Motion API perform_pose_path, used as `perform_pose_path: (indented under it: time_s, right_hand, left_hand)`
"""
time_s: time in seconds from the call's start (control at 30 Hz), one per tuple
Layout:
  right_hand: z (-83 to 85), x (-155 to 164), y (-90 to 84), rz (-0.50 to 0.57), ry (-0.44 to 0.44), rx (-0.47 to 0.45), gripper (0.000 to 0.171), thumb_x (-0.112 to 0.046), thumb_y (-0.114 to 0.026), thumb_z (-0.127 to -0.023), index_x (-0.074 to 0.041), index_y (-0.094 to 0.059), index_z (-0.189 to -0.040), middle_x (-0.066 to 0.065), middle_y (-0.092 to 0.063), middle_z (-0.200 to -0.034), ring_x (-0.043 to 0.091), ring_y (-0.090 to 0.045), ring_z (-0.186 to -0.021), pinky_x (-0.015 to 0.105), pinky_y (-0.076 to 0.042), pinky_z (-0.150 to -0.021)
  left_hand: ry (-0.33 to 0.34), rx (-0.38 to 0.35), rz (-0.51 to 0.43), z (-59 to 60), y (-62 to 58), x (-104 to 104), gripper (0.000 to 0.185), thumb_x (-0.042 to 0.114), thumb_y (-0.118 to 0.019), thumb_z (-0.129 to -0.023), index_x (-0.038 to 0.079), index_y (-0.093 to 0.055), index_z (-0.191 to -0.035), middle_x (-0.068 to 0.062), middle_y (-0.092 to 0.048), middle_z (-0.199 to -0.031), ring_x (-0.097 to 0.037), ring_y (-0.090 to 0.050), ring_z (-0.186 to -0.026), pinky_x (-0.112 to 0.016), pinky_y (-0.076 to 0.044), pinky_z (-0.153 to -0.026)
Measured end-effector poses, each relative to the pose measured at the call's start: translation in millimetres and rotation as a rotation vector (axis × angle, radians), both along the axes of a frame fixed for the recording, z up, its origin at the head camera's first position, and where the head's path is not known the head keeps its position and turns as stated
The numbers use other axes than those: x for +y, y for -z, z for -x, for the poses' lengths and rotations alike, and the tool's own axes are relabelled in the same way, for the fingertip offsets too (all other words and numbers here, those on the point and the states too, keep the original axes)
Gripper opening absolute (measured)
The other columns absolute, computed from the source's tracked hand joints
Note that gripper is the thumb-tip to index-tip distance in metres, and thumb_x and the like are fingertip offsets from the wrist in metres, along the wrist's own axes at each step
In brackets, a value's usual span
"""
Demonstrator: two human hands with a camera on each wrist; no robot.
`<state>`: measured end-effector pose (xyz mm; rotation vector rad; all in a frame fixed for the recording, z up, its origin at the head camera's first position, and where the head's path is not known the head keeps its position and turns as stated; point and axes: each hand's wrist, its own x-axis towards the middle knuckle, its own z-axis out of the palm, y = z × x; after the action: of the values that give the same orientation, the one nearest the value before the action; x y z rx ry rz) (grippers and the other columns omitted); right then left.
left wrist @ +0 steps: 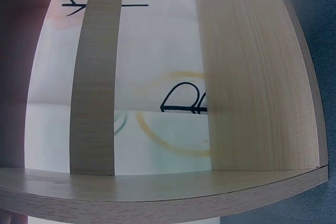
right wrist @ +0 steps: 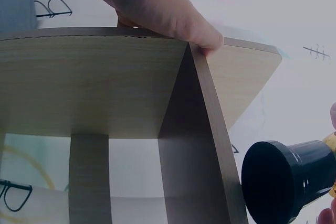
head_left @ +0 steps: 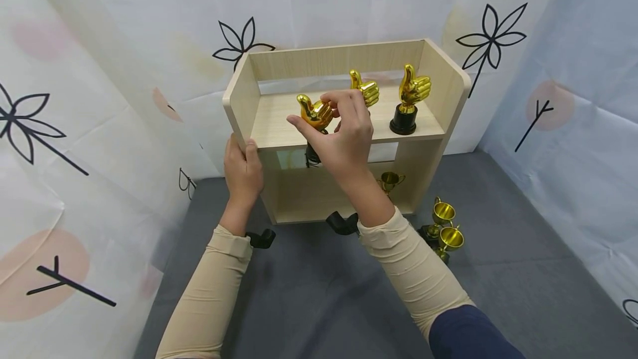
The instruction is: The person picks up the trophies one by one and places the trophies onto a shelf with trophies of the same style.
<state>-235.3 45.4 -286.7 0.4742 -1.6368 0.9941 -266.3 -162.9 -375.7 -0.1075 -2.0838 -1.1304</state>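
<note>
A light wooden shelf unit stands on the grey floor. My right hand grips a gold thumbs-up trophy in front of the upper shelf's edge; its black base shows in the right wrist view. Two more thumbs-up trophies stand on the upper shelf, one in the middle and one on the right. My left hand holds the shelf unit's left side panel; in the right wrist view that hand lies on the panel's edge.
A small gold cup trophy stands in the lower compartment. Two gold cup trophies stand on the floor at the unit's right foot. White curtains with black flower prints hang close around the shelf. The left wrist view shows only shelf boards.
</note>
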Motion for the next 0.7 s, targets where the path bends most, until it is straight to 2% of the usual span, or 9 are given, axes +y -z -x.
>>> perform_pose_path:
  time_s: [0.27, 0.53, 0.7]
  right_hand:
    - [1.8, -2.6, 0.1, 0.009, 0.008, 0.014, 0.055, -0.039, -0.099, -0.072, -0.001, -0.07, -0.099, 0.014, -0.062, -0.094, 0.027, -0.057, -0.084, 0.033, -0.044, -0.066]
    - [4.8, -5.6, -1.1, -0.007, 0.019, 0.019, 0.056, -0.041, -0.098, -0.072, -0.002, -0.07, -0.099, 0.014, -0.063, -0.095, 0.027, -0.057, -0.082, 0.039, -0.045, -0.076]
    - [8.7, -7.9, -2.3, -0.016, 0.004, 0.01, 0.056, -0.041, -0.098, -0.073, -0.001, -0.069, -0.099, 0.014, -0.062, -0.094, 0.029, -0.058, -0.085, 0.038, -0.047, -0.079]
  left_hand:
    - [-0.005, 0.002, 0.001, 0.7, 0.5, -0.1, 0.054, 0.04, -0.039, -0.104, -0.003, -0.06, -0.13, -0.027, -0.061, -0.115, -0.042, -0.058, -0.102, -0.06, -0.045, -0.092]
    - [-0.008, 0.002, 0.004, 0.0, 0.4, -0.2, 0.054, 0.041, -0.038, -0.104, -0.002, -0.06, -0.128, -0.026, -0.061, -0.114, -0.042, -0.058, -0.101, -0.06, -0.045, -0.09]
    - [-0.006, 0.014, 0.002, 0.4, 1.3, -0.1, 0.054, 0.041, -0.038, -0.104, -0.003, -0.06, -0.127, -0.026, -0.061, -0.113, -0.042, -0.057, -0.099, -0.06, -0.045, -0.089]
